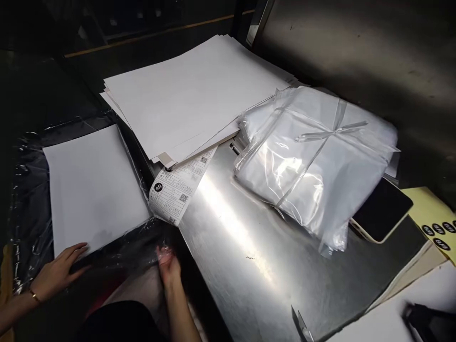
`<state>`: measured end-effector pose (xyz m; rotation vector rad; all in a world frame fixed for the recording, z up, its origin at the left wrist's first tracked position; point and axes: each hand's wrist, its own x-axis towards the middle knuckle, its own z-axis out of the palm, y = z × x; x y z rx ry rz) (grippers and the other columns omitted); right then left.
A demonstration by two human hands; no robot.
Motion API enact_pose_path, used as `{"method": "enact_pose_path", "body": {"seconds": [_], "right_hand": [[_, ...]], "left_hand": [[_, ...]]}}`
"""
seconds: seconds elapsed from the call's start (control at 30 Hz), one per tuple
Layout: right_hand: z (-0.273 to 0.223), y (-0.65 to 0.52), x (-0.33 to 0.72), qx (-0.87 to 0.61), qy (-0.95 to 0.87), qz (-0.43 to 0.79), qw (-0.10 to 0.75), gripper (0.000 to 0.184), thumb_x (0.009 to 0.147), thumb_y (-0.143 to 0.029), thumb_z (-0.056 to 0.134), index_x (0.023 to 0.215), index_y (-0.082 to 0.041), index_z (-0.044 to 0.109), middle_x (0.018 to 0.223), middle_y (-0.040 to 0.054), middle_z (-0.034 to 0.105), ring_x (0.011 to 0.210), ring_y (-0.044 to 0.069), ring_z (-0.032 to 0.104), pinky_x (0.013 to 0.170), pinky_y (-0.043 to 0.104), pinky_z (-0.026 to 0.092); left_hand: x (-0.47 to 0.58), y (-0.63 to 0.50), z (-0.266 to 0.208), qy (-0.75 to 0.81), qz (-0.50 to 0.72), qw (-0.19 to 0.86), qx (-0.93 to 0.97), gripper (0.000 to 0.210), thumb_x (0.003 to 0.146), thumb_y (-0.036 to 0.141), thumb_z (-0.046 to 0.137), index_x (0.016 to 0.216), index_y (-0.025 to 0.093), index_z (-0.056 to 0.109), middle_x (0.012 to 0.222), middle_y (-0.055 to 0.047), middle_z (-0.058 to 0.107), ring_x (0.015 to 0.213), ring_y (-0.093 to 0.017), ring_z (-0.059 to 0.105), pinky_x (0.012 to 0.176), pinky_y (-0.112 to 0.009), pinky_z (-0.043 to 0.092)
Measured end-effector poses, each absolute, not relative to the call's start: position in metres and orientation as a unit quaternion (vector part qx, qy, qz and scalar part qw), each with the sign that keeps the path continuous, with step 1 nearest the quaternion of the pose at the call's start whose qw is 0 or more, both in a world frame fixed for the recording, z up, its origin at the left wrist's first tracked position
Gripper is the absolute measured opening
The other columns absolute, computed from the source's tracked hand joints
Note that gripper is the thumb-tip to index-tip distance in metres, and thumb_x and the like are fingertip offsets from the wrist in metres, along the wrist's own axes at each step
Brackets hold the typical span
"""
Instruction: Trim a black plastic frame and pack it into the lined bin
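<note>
At the lower left of the frame, a white sheet (pixel 94 187) is being pressed at its near edge by the left hand (pixel 59 270), fingers spread flat; nothing is being gripped by it. The sheet is lying inside a clear plastic bag (pixel 28 199) that is spreading over the dark surface around it. The bag's near edge is being pinched by the right hand (pixel 168 263), low in the frame's centre, its fingers closed narrowly on the film. Just right of the sheet, a printed label strip (pixel 178 187) is hanging over the edge of the steel bench (pixel 242 247), partly tucked under a stack of white paper (pixel 192 92) in the upper centre. Right of centre, a bundle of plastic bags (pixel 313 156) is lying on the bench, with a phone (pixel 383 209) touching its lower right side. Yellow sticker sheets (pixel 436 223) are showing at the right edge.
</note>
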<state>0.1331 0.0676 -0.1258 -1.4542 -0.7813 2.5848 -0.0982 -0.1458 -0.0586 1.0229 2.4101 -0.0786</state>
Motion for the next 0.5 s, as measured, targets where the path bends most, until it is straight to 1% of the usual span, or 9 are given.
{"method": "enact_pose_path", "body": {"seconds": [0.07, 0.17, 0.23, 0.37, 0.43, 0.5], "right_hand": [[-0.103, 0.059, 0.137, -0.481, -0.201, 0.852, 0.050, 0.031, 0.089, -0.039, 0.050, 0.110, -0.015, 0.053, 0.105, 0.0065, 0.057, 0.087, 0.017, 0.058, 0.073, 0.036, 0.051], [-0.072, 0.056, 0.130, -0.468, -0.169, 0.865, 0.067, 0.032, 0.090, -0.042, 0.048, 0.105, -0.014, 0.055, 0.094, 0.0044, 0.059, 0.075, 0.013, 0.059, 0.065, 0.031, 0.051], [-0.059, 0.063, 0.118, -0.465, -0.177, 0.862, 0.101, 0.030, 0.090, -0.039, 0.048, 0.104, -0.014, 0.054, 0.090, 0.0031, 0.059, 0.070, 0.012, 0.058, 0.061, 0.028, 0.051], [-0.047, 0.083, 0.090, -0.493, -0.227, 0.822, 0.174, 0.026, 0.091, -0.036, 0.048, 0.104, -0.014, 0.053, 0.083, 0.0005, 0.057, 0.061, 0.009, 0.054, 0.053, 0.023, 0.048], [-0.046, 0.091, 0.082, -0.524, -0.267, 0.784, 0.199, 0.027, 0.091, -0.037, 0.048, 0.104, -0.014, 0.053, 0.083, 0.0006, 0.057, 0.061, 0.009, 0.054, 0.053, 0.024, 0.048], [-0.044, 0.101, 0.076, -0.559, -0.319, 0.731, 0.228, 0.028, 0.090, -0.038, 0.049, 0.105, -0.014, 0.053, 0.088, 0.0023, 0.057, 0.066, 0.011, 0.056, 0.057, 0.026, 0.049]], "left_hand": [[-0.095, -0.144, -0.057, 0.887, -0.026, 0.270, 0.373, 0.049, 0.081, 0.049, 0.048, 0.118, 0.016, 0.047, 0.131, -0.011, 0.047, 0.118, -0.027, 0.046, 0.098, -0.046, 0.038], [-0.088, -0.140, -0.055, 0.893, -0.012, 0.276, 0.356, 0.043, 0.083, 0.044, 0.052, 0.116, 0.016, 0.051, 0.127, -0.009, 0.050, 0.114, -0.028, 0.048, 0.092, -0.047, 0.042], [-0.084, -0.138, -0.055, 0.897, 0.007, 0.269, 0.349, 0.041, 0.083, 0.041, 0.053, 0.116, 0.017, 0.052, 0.126, -0.009, 0.050, 0.113, -0.028, 0.049, 0.092, -0.047, 0.042], [-0.081, -0.136, -0.057, 0.897, 0.060, 0.266, 0.348, 0.043, 0.083, 0.040, 0.054, 0.119, 0.017, 0.049, 0.128, -0.010, 0.049, 0.118, -0.028, 0.046, 0.098, -0.049, 0.038], [-0.080, -0.136, -0.059, 0.892, 0.091, 0.275, 0.346, 0.043, 0.083, 0.039, 0.055, 0.120, 0.017, 0.049, 0.128, -0.011, 0.049, 0.118, -0.028, 0.046, 0.097, -0.050, 0.039], [-0.077, -0.135, -0.064, 0.883, 0.127, 0.286, 0.349, 0.041, 0.083, 0.038, 0.056, 0.118, 0.018, 0.051, 0.127, -0.011, 0.050, 0.117, -0.027, 0.047, 0.098, -0.050, 0.038]]}}
